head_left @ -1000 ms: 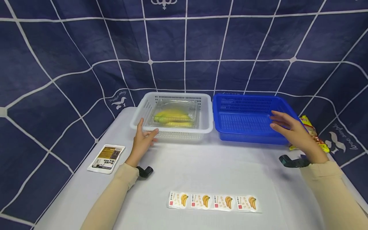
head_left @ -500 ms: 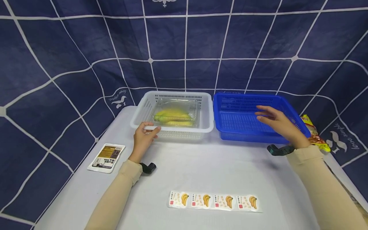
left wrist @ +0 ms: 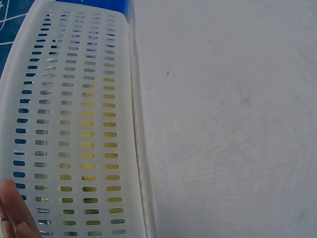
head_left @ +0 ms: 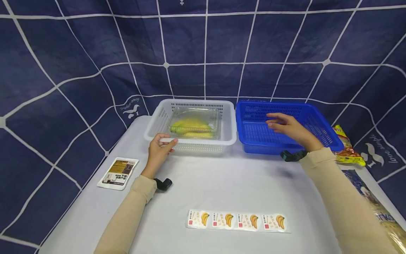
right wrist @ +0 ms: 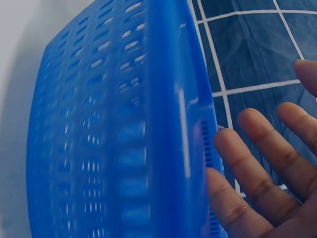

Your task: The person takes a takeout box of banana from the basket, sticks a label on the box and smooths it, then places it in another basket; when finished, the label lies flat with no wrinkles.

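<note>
We set our clock at the middle of the white cloth-covered table [head_left: 222, 183], twelve being away from the wearer. Baskets: two, side by side. At eleven, one white perforated plastic rectangular basket [head_left: 206, 142]; at two, one blue perforated plastic rectangular basket [head_left: 253, 145]. Hands: two, well apart. The left hand [head_left: 160, 151] grips the white basket's near rim at that basket's eight o'clock, thumb on one side and fingers curled over the other. The right hand [head_left: 290, 129] is over the blue basket, fingers lightly bent and spread, holding nothing; we cannot tell whether any fingertip touches the plastic. Inside the white basket we count one transparent plastic lidded box [head_left: 206, 111] with yellow-green bananas [head_left: 188, 127] in it, their number blurred by the lid; from the left wrist their yellow shows through the slots. At five, one flat white paper strip [head_left: 238, 221] carrying four banana-printed stickers in a row. At nine, one flat white, brown and gold packet [head_left: 118, 173]. Near three, two bags: one yellow-and-red plastic snack bag [head_left: 349, 150] beside the blue basket, and one larger printed plastic bag [head_left: 374, 199], partly hidden by the right sleeve [head_left: 342, 197].
</note>
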The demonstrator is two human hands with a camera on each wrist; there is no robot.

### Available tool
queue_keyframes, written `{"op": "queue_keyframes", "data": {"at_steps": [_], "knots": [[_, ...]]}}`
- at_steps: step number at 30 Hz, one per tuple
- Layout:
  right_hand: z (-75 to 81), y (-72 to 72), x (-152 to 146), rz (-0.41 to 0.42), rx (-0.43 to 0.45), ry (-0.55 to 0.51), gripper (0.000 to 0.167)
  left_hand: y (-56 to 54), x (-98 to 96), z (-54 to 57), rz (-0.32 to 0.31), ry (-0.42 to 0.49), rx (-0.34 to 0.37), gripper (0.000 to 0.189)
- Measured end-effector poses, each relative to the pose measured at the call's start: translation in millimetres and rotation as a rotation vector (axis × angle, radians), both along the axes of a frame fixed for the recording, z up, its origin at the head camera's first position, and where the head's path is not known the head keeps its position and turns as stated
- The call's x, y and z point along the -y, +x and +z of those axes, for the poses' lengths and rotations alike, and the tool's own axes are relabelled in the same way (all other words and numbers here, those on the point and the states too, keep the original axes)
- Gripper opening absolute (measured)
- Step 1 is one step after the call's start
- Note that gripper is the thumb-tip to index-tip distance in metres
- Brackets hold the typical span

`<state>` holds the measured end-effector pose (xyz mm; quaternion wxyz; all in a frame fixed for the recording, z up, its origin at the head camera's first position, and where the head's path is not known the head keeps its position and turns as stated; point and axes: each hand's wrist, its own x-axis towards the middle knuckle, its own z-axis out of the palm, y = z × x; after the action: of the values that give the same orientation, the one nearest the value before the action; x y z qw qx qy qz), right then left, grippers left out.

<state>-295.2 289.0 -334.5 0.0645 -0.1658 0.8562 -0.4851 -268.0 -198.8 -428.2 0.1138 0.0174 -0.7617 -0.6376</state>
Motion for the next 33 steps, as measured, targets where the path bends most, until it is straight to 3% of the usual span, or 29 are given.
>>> {"op": "queue_keyframes", "data": {"at_steps": [8, 33], "knots": [[4.2, -16.3, 24, 0.024, 0.099, 0.014, 0.06, -0.5, 0.3, -1.6, 0.01, -0.003, 0.003, 0.033], [12.4, -56.1, 85, 0.079, 0.217, -0.071, 0.059, 0.9, -1.1, 2.4, 0.005, -0.006, 0.004, 0.035]]}}
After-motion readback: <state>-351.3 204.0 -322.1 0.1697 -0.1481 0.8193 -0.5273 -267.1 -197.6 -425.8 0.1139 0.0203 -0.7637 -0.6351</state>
